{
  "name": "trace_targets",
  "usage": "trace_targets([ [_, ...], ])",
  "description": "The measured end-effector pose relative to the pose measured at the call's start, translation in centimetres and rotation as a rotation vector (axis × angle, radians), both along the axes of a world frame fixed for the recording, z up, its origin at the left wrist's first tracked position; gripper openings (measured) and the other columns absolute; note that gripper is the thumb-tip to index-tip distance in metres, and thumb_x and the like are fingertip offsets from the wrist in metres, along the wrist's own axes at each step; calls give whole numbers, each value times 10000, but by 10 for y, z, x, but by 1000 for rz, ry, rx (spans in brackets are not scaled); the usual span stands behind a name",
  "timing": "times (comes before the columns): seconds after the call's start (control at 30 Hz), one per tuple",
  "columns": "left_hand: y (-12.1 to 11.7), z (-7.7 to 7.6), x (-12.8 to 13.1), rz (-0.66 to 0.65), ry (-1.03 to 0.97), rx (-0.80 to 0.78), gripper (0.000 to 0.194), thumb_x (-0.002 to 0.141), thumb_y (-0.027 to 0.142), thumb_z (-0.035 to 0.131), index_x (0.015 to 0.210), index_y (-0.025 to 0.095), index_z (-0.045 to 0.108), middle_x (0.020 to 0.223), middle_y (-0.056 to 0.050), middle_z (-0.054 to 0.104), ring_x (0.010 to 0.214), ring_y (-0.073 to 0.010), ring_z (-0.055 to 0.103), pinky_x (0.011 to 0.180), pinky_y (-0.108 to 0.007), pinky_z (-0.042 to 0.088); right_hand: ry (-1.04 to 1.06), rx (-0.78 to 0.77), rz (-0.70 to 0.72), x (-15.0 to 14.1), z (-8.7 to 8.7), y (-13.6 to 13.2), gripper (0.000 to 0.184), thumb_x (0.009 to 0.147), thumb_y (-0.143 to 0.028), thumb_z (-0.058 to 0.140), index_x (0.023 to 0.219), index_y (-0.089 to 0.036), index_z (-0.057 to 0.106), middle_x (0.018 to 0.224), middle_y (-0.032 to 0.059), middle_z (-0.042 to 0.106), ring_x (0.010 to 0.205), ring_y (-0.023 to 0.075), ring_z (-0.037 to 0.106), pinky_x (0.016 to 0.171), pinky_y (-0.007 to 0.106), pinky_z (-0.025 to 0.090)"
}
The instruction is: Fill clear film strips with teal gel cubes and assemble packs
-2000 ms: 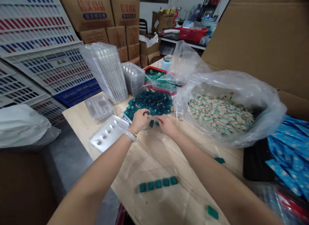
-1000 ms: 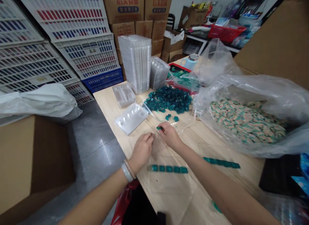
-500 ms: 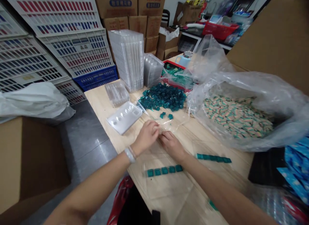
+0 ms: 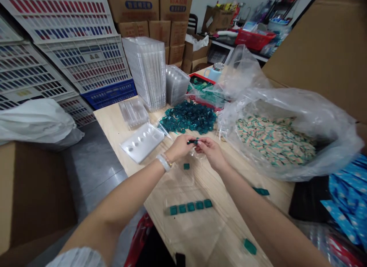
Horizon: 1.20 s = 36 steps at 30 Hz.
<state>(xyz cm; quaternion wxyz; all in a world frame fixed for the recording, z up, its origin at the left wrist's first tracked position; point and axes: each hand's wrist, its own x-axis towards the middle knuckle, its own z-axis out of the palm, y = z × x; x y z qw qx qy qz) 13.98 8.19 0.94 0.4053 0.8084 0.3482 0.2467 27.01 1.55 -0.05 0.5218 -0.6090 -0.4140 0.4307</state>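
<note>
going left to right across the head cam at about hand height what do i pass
white sack → white plastic blister tray → left hand → teal square piece → right hand → clear plastic bag → blue patterned packets

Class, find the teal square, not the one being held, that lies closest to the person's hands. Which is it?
The lone teal square just below the left hand and right hand. The row of five and the heap lie farther off.
</note>
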Motion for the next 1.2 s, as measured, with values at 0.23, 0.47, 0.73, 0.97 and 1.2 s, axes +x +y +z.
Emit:
trace_targets([
  [0.23, -44, 7, -26, 119, -194, -532, 252, 722, 251, 504, 890, 90, 602, 645, -18, 593, 475, -82, 485, 468, -206, 394, -4, -20, 46, -27, 9, -17, 204, 580, -257, 601, 749, -172, 525, 632, -33, 511, 561, 94, 491, 532, 256, 443],
  [0.47, -63, 12, -36, 162, -123, -183, 199, 726, 159, 398, 694, 136, 594, 655, -4, 572, 628, -101, 500, 599, -209, 369, -120, 13, 27, -43, 9, -30, 222, 551, -145, 520, 764, -186, 474, 641, -40, 467, 569, 99, 474, 515, 244, 423],
  [0.73, -112, 19, -71, 146, -306, -1185, 217, 658, 345, 519, 605, 149, 442, 483, 77, 368, 358, -15, 216, 366, -166, 116, -155, 122, 225, -67, 16, -94, 166, 702, -234, 572, 865, -204, 587, 826, 27, 535, 711, 123, 529, 652, 275, 439],
  [0.97, -102, 12, -91, 256, -206, -919, 306, 690, 399, 532, 692, 99, 588, 509, 42, 451, 380, -20, 298, 358, -155, 203, -351, 62, 261, -60, 14, -61, 158, 731, -273, 541, 845, -173, 585, 720, 22, 571, 656, 138, 533, 610, 279, 426],
  [1.2, -94, -16, -103, 351, -263, -737, 389, 662, 114, 515, 1048, 122, 568, 943, -61, 613, 696, -100, 553, 628, -224, 455, -1334, 131, 663, -56, 12, -26, 89, 745, -220, 564, 777, -161, 622, 772, 66, 583, 797, 194, 509, 686, 315, 352],
])
